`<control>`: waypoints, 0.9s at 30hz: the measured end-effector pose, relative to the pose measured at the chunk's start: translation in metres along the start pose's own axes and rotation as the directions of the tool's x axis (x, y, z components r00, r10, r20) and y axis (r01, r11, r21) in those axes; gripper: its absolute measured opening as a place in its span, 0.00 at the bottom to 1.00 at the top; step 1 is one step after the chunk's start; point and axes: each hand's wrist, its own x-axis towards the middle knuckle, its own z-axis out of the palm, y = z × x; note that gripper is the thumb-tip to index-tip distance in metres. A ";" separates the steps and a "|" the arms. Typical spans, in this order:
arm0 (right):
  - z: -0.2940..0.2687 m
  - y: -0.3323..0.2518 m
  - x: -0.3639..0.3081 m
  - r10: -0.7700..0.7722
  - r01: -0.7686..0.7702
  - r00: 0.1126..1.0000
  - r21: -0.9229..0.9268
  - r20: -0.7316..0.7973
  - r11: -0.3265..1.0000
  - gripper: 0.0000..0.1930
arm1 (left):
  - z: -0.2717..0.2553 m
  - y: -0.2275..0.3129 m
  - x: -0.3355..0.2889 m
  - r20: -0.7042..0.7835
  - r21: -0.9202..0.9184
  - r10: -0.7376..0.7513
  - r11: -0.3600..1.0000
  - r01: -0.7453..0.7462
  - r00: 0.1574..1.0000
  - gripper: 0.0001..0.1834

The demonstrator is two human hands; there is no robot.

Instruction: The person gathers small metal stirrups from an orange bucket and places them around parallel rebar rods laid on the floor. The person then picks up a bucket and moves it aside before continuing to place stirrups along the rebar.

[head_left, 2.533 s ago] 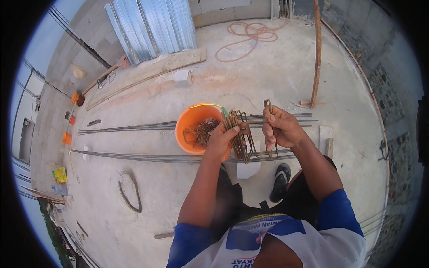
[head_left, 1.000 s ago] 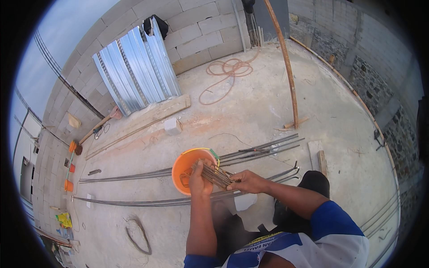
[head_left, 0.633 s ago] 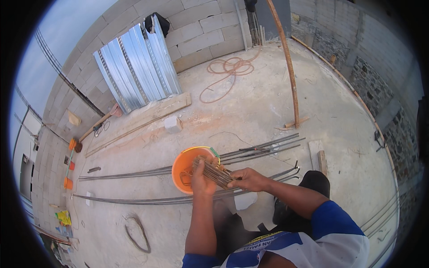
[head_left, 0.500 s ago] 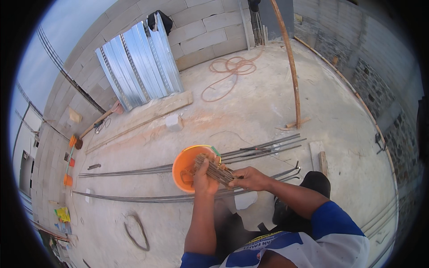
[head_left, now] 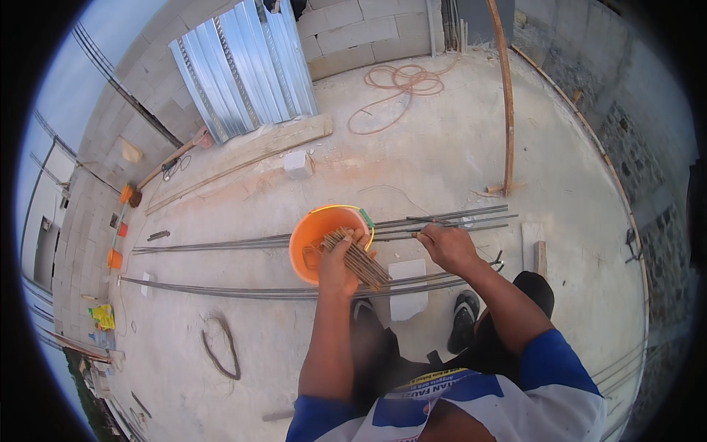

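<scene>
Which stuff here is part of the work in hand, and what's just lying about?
Looks in use:
- bundle of bent rods, in the left hand
- orange bucket, behind that hand
- probably the long rods; right hand is close by, grip unclear

Apparently just lying about:
- hose
- plank
- white block near the plank

The concrete floor (head_left: 456,162) bears a hose (head_left: 412,92), a plank (head_left: 294,138), a block (head_left: 298,165) and a wire loop (head_left: 213,359). Two groups of bars (head_left: 221,291) cross it. A bucket (head_left: 300,247) stands among them.
</scene>
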 end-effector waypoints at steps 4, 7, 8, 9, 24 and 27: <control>-0.016 0.010 0.003 0.134 -0.129 0.991 0.379 0.013 0.916 0.16 | 0.001 -0.003 -0.005 0.000 0.045 -0.003 0.999 0.003 1.000 0.11; -0.036 0.014 0.009 0.225 -0.246 0.964 0.811 0.145 0.530 0.15 | 0.005 -0.001 -0.006 0.020 0.072 -0.039 0.997 0.038 0.999 0.10; -0.041 0.015 0.009 0.232 -0.266 0.954 0.893 0.190 0.362 0.15 | 0.007 -0.001 -0.008 0.034 0.081 -0.053 0.995 0.050 0.998 0.10; -0.045 0.015 0.008 0.223 -0.259 0.955 0.911 0.194 0.320 0.17 | 0.009 -0.001 -0.010 0.048 0.098 -0.054 0.994 0.049 0.997 0.09; -0.058 0.008 0.002 0.112 -0.120 0.992 0.674 0.057 0.729 0.15 | 0.010 0.002 -0.017 0.322 0.108 -0.180 0.982 0.153 0.930 0.14; -0.055 0.009 0.001 0.184 -0.179 0.979 0.780 0.083 0.599 0.14 | 0.005 -0.002 -0.011 0.340 0.055 -0.179 0.984 0.170 0.923 0.14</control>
